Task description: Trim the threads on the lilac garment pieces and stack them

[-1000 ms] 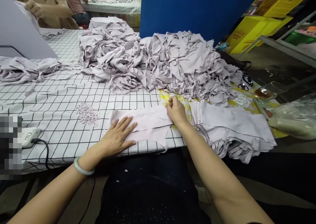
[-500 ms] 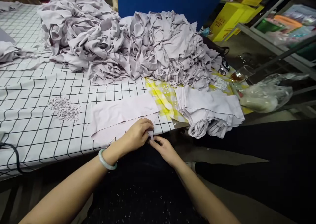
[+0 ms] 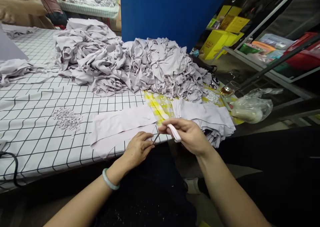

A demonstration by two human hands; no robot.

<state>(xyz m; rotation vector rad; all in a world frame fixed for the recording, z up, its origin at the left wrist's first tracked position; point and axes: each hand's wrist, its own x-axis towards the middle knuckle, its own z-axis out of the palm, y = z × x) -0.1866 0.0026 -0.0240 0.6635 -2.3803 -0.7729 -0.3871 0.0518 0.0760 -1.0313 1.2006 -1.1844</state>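
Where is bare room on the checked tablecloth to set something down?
Bare: tablecloth between the black cable and the scraps; a narrow strip between flat fabric and the big heap. Crowded: right end, around the folded stack.

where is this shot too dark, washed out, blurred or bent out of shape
Head view: the tablecloth is bright, while the lap sinks into near black; head view: small highlights glint on the plastic bag; head view: the right hand looks slightly soft, motion or focus I can't tell; head view: the yellow box leans, probably wide-angle stretch.
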